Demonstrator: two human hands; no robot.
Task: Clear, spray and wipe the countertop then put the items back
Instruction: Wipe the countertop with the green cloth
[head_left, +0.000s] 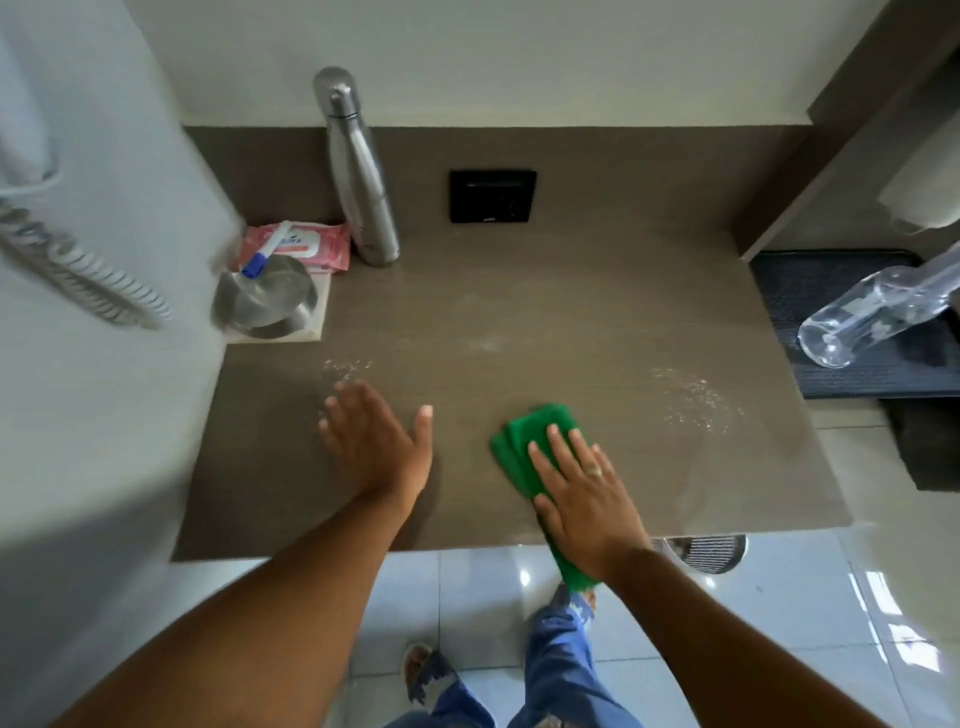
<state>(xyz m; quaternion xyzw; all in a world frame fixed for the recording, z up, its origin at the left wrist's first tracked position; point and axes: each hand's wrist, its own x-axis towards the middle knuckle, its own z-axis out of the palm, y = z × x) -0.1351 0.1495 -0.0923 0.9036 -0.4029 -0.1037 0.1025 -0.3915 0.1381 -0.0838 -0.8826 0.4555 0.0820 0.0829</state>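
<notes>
Right hand (587, 499) flat on folded green cloth (535, 441) — smooth brown countertop (519, 312).

A black switch panel (492, 195) sits in the brown backsplash. A coiled white phone cord (78, 270) hangs on the wall beside it. Glossy white floor tiles (810, 613) show below, with a round metal drain grate (706, 552).

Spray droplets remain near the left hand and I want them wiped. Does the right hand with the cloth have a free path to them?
Probably not directly: the left hand rests flat between the green cloth and those droplets.
</notes>
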